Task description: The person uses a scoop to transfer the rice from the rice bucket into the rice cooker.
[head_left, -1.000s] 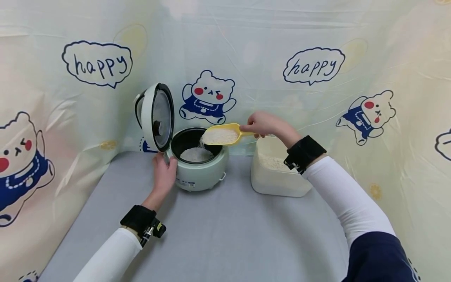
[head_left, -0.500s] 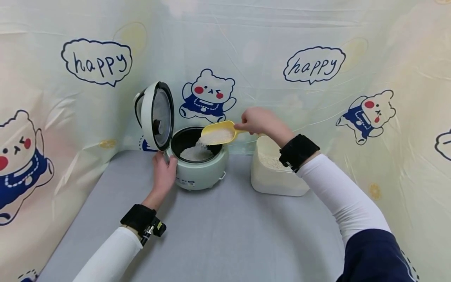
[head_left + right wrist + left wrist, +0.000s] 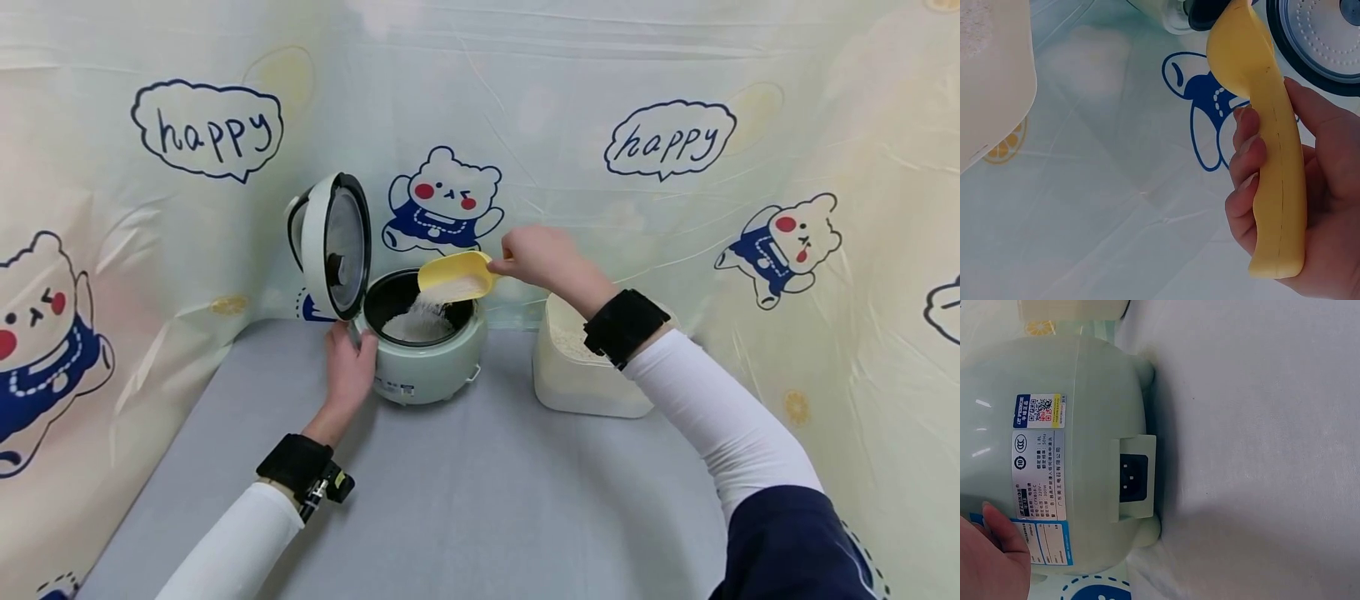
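The left hand (image 3: pixel 350 367) touches the rice cooker (image 3: pixel 431 373) on its hinge side, though whether it grips cannot be told. Farther off, above the cooker's mouth, the yellow scoop (image 3: pixel 450 268) lies sideways along its length, lip pointing left and dipping, spilling rice (image 3: pixel 416 327), its handle wrapped in the right hand's (image 3: pixel 543 257) fingers

The scoop (image 3: pixel 1280 169) looks smooth plastic, the rice cooker (image 3: pixel 435 371) glossy plastic, the tablecloth (image 3: pixel 487 483) matt.
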Available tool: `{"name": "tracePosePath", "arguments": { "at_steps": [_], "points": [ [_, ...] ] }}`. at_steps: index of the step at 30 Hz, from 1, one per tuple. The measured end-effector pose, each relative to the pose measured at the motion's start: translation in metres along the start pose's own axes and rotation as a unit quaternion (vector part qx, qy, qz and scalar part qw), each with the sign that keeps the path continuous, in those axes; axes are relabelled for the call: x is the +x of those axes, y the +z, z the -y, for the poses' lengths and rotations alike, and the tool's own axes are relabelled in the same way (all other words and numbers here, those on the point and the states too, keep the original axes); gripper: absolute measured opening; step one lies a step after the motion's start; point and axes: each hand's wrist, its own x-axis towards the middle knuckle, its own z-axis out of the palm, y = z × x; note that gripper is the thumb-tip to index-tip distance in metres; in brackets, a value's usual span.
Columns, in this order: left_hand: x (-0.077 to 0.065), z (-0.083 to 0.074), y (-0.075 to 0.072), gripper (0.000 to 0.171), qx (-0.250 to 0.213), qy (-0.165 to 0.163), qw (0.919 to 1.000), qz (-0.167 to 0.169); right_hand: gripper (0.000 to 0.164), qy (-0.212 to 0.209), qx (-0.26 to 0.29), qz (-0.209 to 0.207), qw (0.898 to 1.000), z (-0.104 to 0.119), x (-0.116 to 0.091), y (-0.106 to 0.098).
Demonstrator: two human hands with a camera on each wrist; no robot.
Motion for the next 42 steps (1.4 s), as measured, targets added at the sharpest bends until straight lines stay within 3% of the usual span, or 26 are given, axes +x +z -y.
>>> {"name": "tracePosePath", "arguments": {
  "at_steps": [14,21,29,35,42],
  "points": [
    [0.000,0.000,0.001,0.053,0.000,0.003,1.0000,-0.001,0.037,-0.011,-0.030,-0.055,0.998,0.006,-0.002,0.003],
    [0.002,0.001,0.001,0.054,-0.004,-0.001,1.0000,0.004,0.038,-0.016,0.009,-0.049,0.999,0.003,-0.005,0.005],
    [0.001,0.002,0.002,0.056,-0.004,-0.003,1.0000,0.006,0.036,-0.026,0.016,-0.049,0.998,-0.004,-0.007,0.010],
    [0.001,0.002,0.001,0.055,-0.003,0.000,1.0000,0.005,0.037,-0.023,0.070,-0.035,0.997,-0.013,-0.007,0.014],
    [0.000,0.001,0.001,0.053,-0.001,0.003,1.0000,0.004,0.035,-0.016,0.157,-0.023,0.987,-0.038,-0.015,0.028]
  ]
}}
